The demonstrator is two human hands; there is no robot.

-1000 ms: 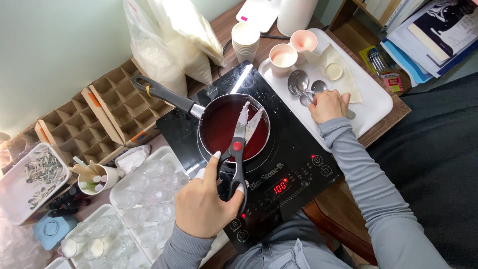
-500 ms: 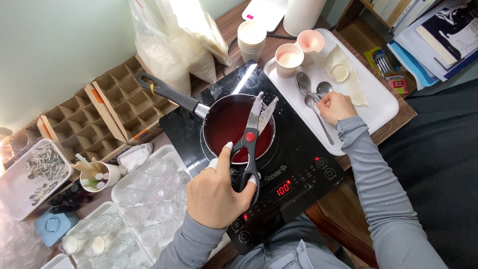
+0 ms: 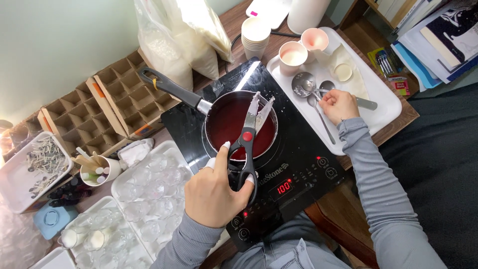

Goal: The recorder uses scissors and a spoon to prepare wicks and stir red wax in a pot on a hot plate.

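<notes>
The left hand [image 3: 215, 192], in the lower middle of the frame, is gripping the black handles of the scissors [image 3: 247, 142], fingers clamped through the loops; the blades are standing slightly apart, their tips hanging over the pan [image 3: 239, 124] of dark red liquid at the centre; the pan is sitting on a black cooktop [image 3: 298, 154], its handle pointing to the upper left. The right hand [image 3: 339, 105], right of centre, is closing on a spoon [image 3: 318, 112] lying on the white tray [image 3: 383, 94] at the upper right; two ladles [image 3: 304, 82] and two pink cups [image 3: 293, 55] are resting on that tray too. Clear glass jars [image 3: 149, 189] are filling trays at the lower left; cardboard dividers [image 3: 119, 94] are sitting at the upper left.
</notes>
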